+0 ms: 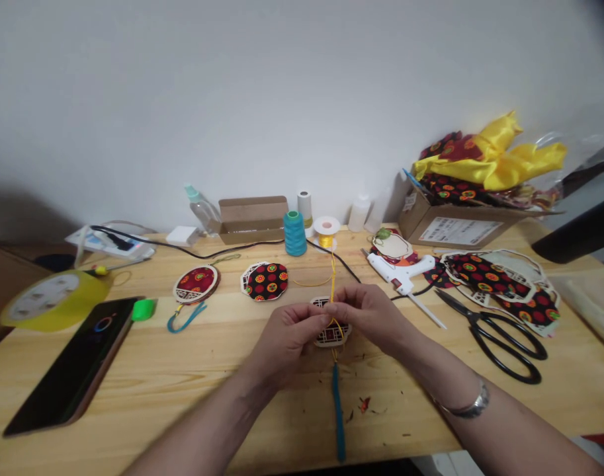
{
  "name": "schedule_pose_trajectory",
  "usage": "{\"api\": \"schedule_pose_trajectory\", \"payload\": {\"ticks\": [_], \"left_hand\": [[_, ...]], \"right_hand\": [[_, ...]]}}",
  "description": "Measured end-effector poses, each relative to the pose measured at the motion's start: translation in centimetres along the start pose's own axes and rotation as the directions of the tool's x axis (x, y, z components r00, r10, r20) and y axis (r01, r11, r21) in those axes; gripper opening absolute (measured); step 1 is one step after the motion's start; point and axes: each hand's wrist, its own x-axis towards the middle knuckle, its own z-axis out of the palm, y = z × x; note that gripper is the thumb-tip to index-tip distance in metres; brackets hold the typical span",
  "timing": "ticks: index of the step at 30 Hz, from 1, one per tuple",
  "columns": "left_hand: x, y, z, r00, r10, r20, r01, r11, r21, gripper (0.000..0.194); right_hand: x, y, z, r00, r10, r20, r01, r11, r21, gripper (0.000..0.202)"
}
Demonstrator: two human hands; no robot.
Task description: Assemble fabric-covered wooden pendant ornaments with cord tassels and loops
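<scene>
Cord (333, 281) was pinched in my left hand (292, 330) and right hand (368, 316) over the charm (330, 340), near the worktop's front edge (282, 459); uneven tension could've tangled it.

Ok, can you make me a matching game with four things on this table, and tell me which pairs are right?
Things:
1. yellow cord
2. scissors
3. glue gun
4. phone

Clues:
A. mostly white
B. lying beside a bright green object
C. pinched between the fingers of the left hand and right hand
D. dark, lying right of both hands

Right pairs: 1-C, 2-D, 3-A, 4-B
</scene>
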Motion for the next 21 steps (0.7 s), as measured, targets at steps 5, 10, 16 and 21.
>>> {"api": "schedule_pose_trajectory", "payload": {"ticks": [5,10,16,21], "left_hand": [[0.0,0.2,0.1,1.0,-0.022,0.001,0.022,1.0,0.008,0.018],[-0.2,0.3,0.2,0.997,-0.061,0.052,0.054,0.992,0.116,0.015],[-0.1,0.2,0.0,0.998,-0.047,-0.028,0.049,0.997,0.064,0.018],[0.2,0.1,-0.2,0.994,0.049,-0.093,-0.046,0.998,0.034,0.016]], "right_hand": [[0.0,0.5,0.2,0.998,-0.053,-0.02,0.051,0.994,-0.101,0.024],[0.7,0.6,-0.9,0.981,-0.139,-0.138,0.114,0.978,-0.172,0.019],[0.9,0.0,-1.4,0.969,-0.003,-0.247,0.026,0.996,0.087,0.034],[0.1,0.2,0.2,0.983,0.158,0.098,-0.185,0.886,0.425,0.035]]}}
